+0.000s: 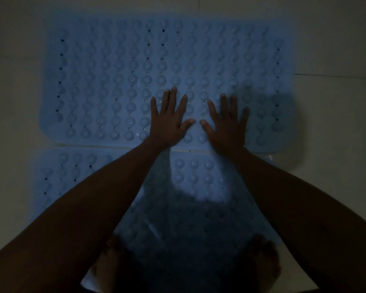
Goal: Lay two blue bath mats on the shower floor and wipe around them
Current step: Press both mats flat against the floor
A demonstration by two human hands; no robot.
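Observation:
Two blue bath mats with rows of round bumps and small holes lie flat on the pale tiled shower floor (336, 123). The far mat (114, 81) spans most of the width. The near mat (68, 176) lies just below it, their long edges almost touching. My left hand (169, 119) and my right hand (226, 121) press flat on the far mat near its front edge, fingers spread and straight, thumbs nearly meeting. Neither hand holds anything. No cloth is in sight.
The light is dim. My two bare feet (110, 261) (264, 256) stand on the near mat at the bottom of the view. A tile joint (336, 76) runs across the floor at the right. My shadow darkens the near mat's middle.

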